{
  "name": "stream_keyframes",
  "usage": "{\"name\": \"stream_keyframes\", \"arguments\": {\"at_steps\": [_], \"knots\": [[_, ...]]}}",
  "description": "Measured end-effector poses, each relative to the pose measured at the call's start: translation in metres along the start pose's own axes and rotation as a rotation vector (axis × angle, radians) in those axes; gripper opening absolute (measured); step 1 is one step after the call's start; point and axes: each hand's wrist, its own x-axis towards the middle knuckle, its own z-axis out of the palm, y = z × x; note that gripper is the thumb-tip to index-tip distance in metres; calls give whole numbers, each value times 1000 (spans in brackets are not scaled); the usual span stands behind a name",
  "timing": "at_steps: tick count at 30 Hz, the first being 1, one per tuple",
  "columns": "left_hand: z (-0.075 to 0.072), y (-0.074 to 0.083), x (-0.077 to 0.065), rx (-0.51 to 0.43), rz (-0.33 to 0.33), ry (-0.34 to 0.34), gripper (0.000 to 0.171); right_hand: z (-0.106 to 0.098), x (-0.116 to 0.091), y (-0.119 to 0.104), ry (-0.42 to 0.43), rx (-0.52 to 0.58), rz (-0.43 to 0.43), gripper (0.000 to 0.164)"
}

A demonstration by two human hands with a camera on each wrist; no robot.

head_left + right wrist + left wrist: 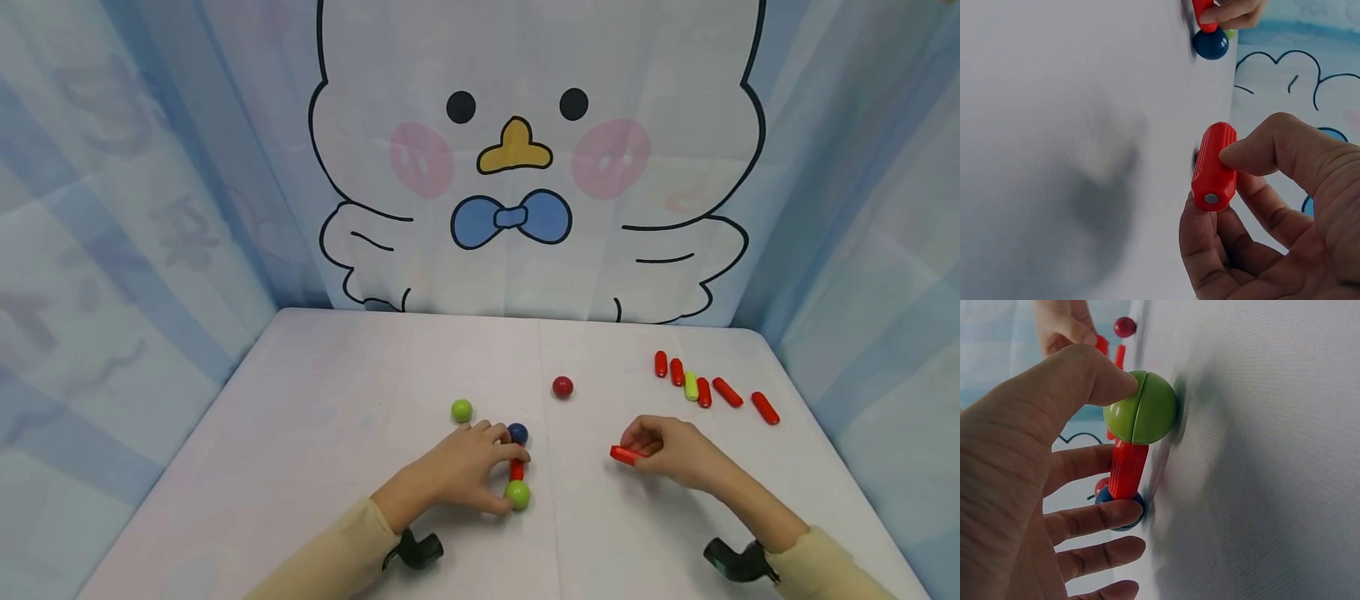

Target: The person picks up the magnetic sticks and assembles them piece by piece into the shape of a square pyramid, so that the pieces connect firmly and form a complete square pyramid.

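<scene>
One red rod (624,455) is lying crosswise, pinched by the right hand (675,450), pointing left toward the ball-ended stick (517,471), running near to far, that the left hand (459,468) is gripping.

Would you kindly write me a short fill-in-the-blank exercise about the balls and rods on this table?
1. The right hand holds a ____ rod.
2. At the left hand, a red rod lies between a green ball and a ____ ball.
3. Besides the yellow-green rod, the group at the table's right holds ____ red rods.
4. Apart from those, there is a second green ball and a ____ ball.

Missing words: red; blue; five; red.
</scene>
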Motion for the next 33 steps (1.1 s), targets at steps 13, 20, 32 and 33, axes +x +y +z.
{"name": "stream_keyframes", "arguments": {"at_steps": [13, 20, 32, 33], "knots": [[0, -1, 0, -6, -5, -9, 57, 18, -1, -21, -61, 32, -43, 28], [0, 0, 1, -20, -13, -22, 57, 29, 4, -22, -84, 38, -45, 28], [0, 1, 2, -44, -19, -30, 56, 44, 5, -24, -140, 45, -104, 28], [0, 1, 2, -44, -20, -30, 56, 45, 5, -25, -142, 48, -109, 28]]}}
